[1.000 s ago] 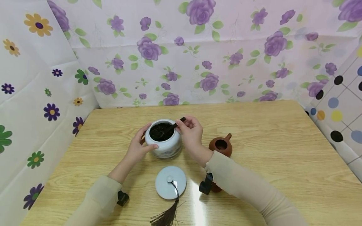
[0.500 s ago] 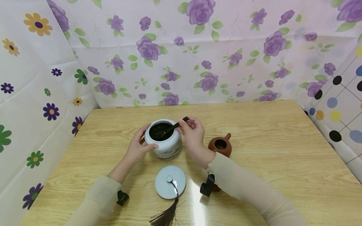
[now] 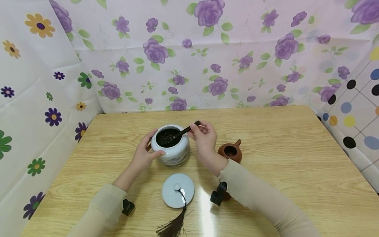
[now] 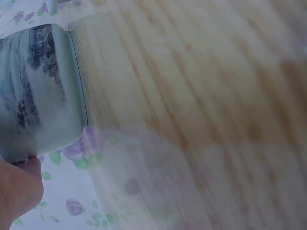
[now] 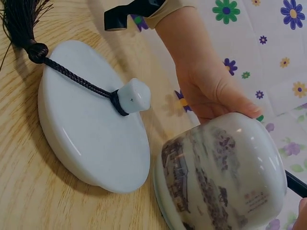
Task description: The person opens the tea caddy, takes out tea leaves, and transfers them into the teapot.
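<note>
A white porcelain jar [image 3: 174, 154] with a painted scene on its side [image 5: 216, 172] holds dark loose contents. My left hand [image 3: 143, 157] grips the jar's left side, thumb on the front near the rim; in the left wrist view that hand [image 4: 19, 191] touches the jar [image 4: 43, 91]. With fingertips and thumb, my right hand [image 3: 205, 140] pinches the end of a dark spoon [image 3: 186, 130], its bowl inside the jar at the contents. Only a bit of the right hand [image 5: 301, 218] shows at the right wrist view's edge, by the dark handle [image 5: 295, 184].
The pale lid [image 3: 177, 197] with its knob and dark tassel [image 3: 173, 225] lies in front of the jar. A brown clay teapot [image 3: 237, 154] stands to the right, beyond my right forearm. Another reddish-brown thing [image 3: 226, 196] is partly hidden by that forearm.
My right hand has moved a little to the right, drawing the spoon handle outward, so more of the spoon shows above the jar. The left hand and jar have barely moved.
</note>
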Action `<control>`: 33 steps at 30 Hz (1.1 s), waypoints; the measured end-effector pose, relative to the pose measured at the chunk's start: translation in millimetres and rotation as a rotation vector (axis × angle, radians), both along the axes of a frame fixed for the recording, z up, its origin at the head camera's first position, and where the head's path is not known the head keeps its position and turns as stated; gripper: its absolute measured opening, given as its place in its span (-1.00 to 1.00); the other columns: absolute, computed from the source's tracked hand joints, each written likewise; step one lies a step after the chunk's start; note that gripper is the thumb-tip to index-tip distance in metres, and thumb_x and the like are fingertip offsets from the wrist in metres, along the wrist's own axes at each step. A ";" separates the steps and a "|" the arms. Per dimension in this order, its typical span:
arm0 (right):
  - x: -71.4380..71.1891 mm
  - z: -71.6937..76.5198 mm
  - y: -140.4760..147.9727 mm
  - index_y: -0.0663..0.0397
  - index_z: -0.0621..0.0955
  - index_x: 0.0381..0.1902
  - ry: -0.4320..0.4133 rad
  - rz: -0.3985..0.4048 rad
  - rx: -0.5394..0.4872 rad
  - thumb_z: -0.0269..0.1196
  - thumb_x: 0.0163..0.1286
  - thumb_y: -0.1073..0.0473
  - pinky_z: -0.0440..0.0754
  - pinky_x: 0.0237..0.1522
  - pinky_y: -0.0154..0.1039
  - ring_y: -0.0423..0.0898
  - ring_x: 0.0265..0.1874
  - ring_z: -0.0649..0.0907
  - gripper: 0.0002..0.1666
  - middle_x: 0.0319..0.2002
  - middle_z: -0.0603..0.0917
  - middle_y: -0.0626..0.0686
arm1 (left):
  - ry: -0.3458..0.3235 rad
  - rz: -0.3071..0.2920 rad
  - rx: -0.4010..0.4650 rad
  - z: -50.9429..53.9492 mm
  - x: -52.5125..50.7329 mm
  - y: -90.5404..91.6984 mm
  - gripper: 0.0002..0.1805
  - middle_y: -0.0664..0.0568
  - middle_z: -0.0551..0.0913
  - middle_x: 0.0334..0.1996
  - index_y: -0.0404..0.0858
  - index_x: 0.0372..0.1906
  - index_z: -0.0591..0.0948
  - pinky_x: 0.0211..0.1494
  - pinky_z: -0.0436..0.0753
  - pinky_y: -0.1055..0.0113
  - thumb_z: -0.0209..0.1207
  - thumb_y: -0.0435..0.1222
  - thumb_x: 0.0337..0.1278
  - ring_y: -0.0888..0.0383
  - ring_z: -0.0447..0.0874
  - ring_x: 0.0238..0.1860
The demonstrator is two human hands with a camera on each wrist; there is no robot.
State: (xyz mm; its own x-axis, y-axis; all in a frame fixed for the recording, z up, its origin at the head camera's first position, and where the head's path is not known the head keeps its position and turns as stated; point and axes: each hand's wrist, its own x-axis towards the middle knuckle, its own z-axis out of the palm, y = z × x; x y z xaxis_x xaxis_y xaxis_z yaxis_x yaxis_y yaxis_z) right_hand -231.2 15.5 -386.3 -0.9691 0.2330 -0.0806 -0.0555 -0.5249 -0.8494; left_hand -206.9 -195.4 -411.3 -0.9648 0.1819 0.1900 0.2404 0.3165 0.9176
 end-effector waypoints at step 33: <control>34.6 39.3 47.7 0.16 0.49 -0.15 -0.026 0.007 -0.128 0.18 0.34 0.38 0.70 -0.09 -0.26 -0.19 -0.41 0.68 -0.85 -0.41 0.60 -0.03 | -0.007 0.013 -0.017 -1.0 -1.6 -0.9 -0.07 -0.15 0.17 0.43 -0.29 0.45 0.15 0.48 0.17 -0.03 0.36 -0.43 -0.06 -0.08 0.11 0.43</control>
